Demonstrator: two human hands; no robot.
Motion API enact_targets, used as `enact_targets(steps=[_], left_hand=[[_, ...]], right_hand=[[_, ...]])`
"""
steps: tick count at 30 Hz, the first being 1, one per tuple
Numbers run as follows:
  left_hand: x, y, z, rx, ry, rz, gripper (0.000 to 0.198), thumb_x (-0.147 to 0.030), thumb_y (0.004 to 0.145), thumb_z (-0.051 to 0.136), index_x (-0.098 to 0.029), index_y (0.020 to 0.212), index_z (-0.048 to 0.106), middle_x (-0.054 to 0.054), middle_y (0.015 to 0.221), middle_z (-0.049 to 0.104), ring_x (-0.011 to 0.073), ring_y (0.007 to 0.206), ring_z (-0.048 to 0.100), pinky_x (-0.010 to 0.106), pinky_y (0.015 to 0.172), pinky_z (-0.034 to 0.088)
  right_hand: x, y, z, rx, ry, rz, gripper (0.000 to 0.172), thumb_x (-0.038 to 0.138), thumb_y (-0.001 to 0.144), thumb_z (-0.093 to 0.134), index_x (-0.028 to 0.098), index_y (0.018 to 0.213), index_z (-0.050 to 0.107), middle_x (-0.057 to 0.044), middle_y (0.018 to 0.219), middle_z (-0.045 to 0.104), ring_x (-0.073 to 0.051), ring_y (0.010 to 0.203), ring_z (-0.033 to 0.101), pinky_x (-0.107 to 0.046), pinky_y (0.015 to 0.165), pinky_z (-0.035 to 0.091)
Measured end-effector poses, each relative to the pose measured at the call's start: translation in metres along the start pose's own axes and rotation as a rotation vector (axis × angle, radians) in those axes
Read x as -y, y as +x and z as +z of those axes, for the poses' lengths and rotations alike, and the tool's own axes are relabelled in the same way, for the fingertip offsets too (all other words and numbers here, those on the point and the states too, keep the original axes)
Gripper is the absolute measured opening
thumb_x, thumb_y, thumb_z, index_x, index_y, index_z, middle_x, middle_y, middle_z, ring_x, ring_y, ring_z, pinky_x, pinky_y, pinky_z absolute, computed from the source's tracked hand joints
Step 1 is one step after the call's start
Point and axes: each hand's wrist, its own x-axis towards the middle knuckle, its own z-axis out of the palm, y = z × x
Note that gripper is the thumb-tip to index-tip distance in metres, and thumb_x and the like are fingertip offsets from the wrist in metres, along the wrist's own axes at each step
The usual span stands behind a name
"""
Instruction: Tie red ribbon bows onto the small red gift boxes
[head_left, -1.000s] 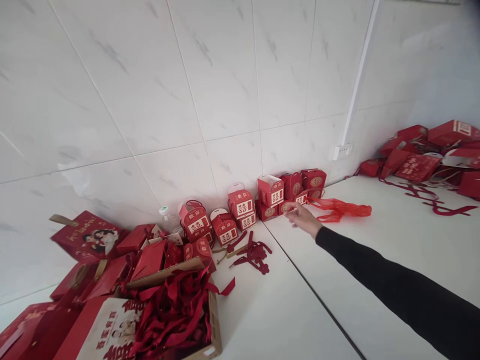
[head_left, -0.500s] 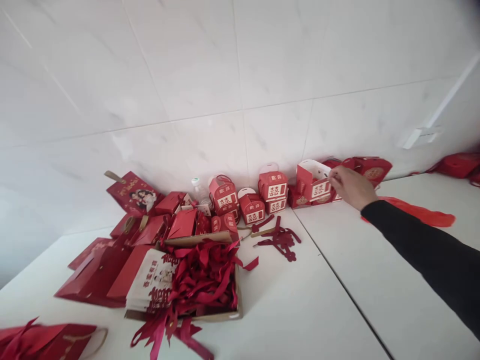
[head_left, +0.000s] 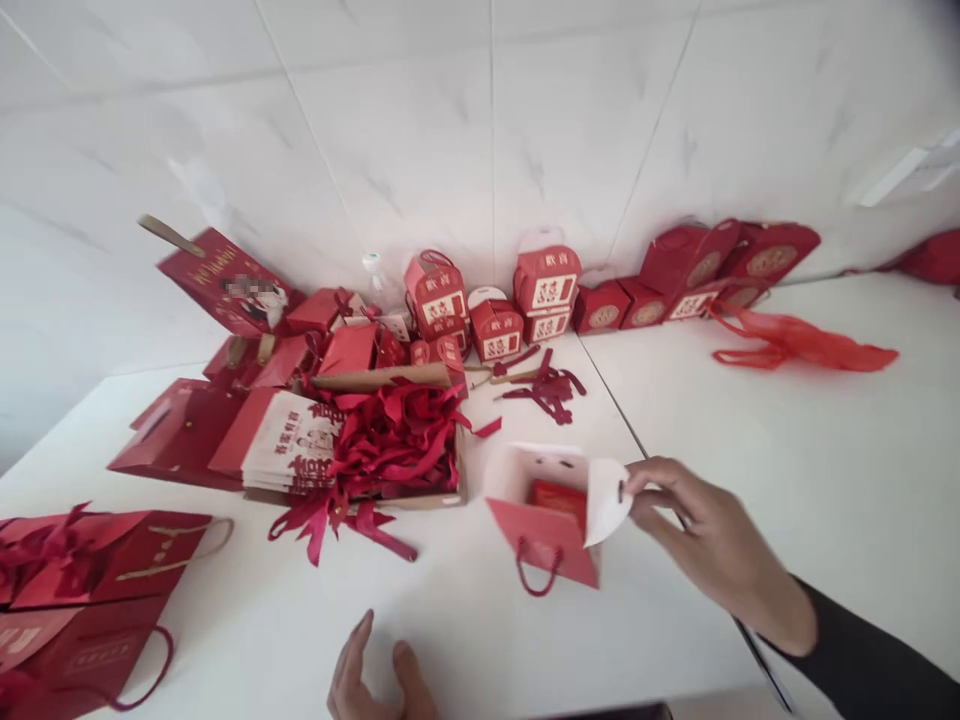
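Pinched between the fingers of my right hand [head_left: 697,535] is the white inner flap of a red gift box [head_left: 551,560]. The box is open at the top, with a red cord handle on its front and something red lying inside. It is held over the table's middle; whether its base touches the table I cannot tell. My left hand [head_left: 382,670] is at the bottom edge, thumb and fingers apart, holding nothing, left of the box and not touching it.
A carton of dark red ribbons [head_left: 401,435] lies left of centre beside a stack of white printed cards [head_left: 296,440]. Small red boxes [head_left: 499,325] line the tiled wall. Red bags [head_left: 97,600] stand at left. A red plastic bag [head_left: 810,340] lies at right.
My right hand has brought the gift box from the row by the wall down to the middle of the table. My left hand has come into view. The view has tilted down.
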Motion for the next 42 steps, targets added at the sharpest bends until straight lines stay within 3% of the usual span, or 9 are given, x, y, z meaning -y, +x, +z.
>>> enact_targets(steps=[5, 8, 13, 15, 18, 23, 30, 37, 42], left_hand=[[-0.030, -0.013, -0.017, 0.131, -0.208, 0.078, 0.026, -0.030, 0.091, 0.065, -0.019, 0.114, 0.062, 0.006, 0.103, 0.067, 0.0196, 0.083, 0.060, 0.039, 0.082, 0.050], [-0.060, -0.019, -0.023, 0.279, -0.346, 0.115, 0.024, -0.021, 0.094, 0.061, -0.021, 0.119, 0.063, 0.007, 0.110, 0.065, 0.0211, 0.096, 0.061, 0.036, 0.083, 0.049], [-0.093, -0.012, -0.020, 0.280, -0.449, 0.226, 0.034, -0.017, 0.097, 0.056, -0.023, 0.131, 0.059, 0.010, 0.124, 0.062, 0.0251, 0.119, 0.058, 0.039, 0.096, 0.047], [-0.097, -0.007, -0.019, 0.362, -0.404, 0.248, 0.037, -0.018, 0.100, 0.051, -0.024, 0.135, 0.058, 0.012, 0.137, 0.057, 0.0267, 0.130, 0.053, 0.041, 0.101, 0.046], [-0.099, -0.003, -0.017, 0.551, -0.277, 0.311, 0.038, -0.020, 0.103, 0.045, -0.027, 0.137, 0.059, 0.011, 0.156, 0.043, 0.0286, 0.142, 0.042, 0.044, 0.106, 0.046], [-0.100, -0.002, -0.012, 0.601, -0.178, 0.372, 0.035, -0.016, 0.101, 0.049, -0.028, 0.131, 0.063, 0.010, 0.162, 0.036, 0.0311, 0.148, 0.036, 0.051, 0.110, 0.045], [-0.105, 0.000, -0.012, 0.563, -0.248, 0.199, 0.027, -0.020, 0.103, 0.046, -0.027, 0.113, 0.070, 0.011, 0.155, 0.046, 0.0288, 0.143, 0.043, 0.052, 0.108, 0.047], [-0.103, 0.016, -0.013, 0.453, -0.358, 0.063, 0.020, -0.028, 0.103, 0.050, -0.024, 0.104, 0.070, 0.013, 0.135, 0.061, 0.0262, 0.127, 0.060, 0.044, 0.101, 0.053], [-0.095, 0.009, -0.012, 0.419, -0.369, 0.053, 0.023, -0.029, 0.104, 0.049, -0.024, 0.104, 0.071, 0.012, 0.131, 0.064, 0.0257, 0.123, 0.062, 0.042, 0.099, 0.053]], right_hand=[[0.018, -0.059, 0.040, 0.166, 0.035, -0.002, 0.008, 0.023, 0.102, 0.054, 0.031, 0.102, 0.057, 0.000, 0.096, 0.068, -0.016, 0.084, 0.072, -0.025, 0.075, 0.060], [0.030, -0.077, 0.045, 0.209, 0.032, -0.028, 0.011, 0.020, 0.102, 0.052, 0.031, 0.101, 0.054, 0.000, 0.092, 0.066, -0.017, 0.078, 0.069, -0.025, 0.067, 0.058], [0.037, -0.072, 0.042, 0.059, -0.035, 0.049, 0.015, 0.030, 0.105, 0.048, 0.033, 0.119, 0.055, -0.003, 0.102, 0.066, -0.020, 0.094, 0.068, -0.028, 0.076, 0.060], [0.035, -0.064, 0.042, 0.050, -0.095, 0.050, 0.028, 0.034, 0.107, 0.047, 0.035, 0.134, 0.053, -0.005, 0.124, 0.063, -0.022, 0.118, 0.063, -0.032, 0.092, 0.059], [0.035, -0.055, 0.046, 0.202, -0.133, -0.043, 0.034, 0.036, 0.108, 0.045, 0.038, 0.141, 0.053, -0.005, 0.142, 0.057, -0.024, 0.135, 0.054, -0.038, 0.107, 0.054], [0.043, -0.054, 0.054, 0.263, -0.156, -0.053, 0.029, 0.041, 0.108, 0.043, 0.038, 0.129, 0.064, -0.006, 0.137, 0.059, -0.024, 0.123, 0.065, -0.037, 0.093, 0.063], [0.044, -0.056, 0.056, 0.232, -0.161, -0.114, 0.030, 0.044, 0.106, 0.046, 0.041, 0.131, 0.061, -0.005, 0.119, 0.067, -0.023, 0.105, 0.073, -0.033, 0.079, 0.067], [0.053, 0.004, 0.055, 0.237, -0.074, -0.039, 0.023, 0.042, 0.108, 0.046, 0.034, 0.121, 0.063, -0.004, 0.111, 0.070, -0.021, 0.096, 0.072, -0.030, 0.074, 0.063], [0.073, 0.072, 0.092, 0.322, -0.171, -0.344, 0.027, 0.019, 0.104, 0.050, 0.023, 0.126, 0.064, -0.009, 0.107, 0.064, -0.024, 0.098, 0.066, -0.043, 0.093, 0.057]])
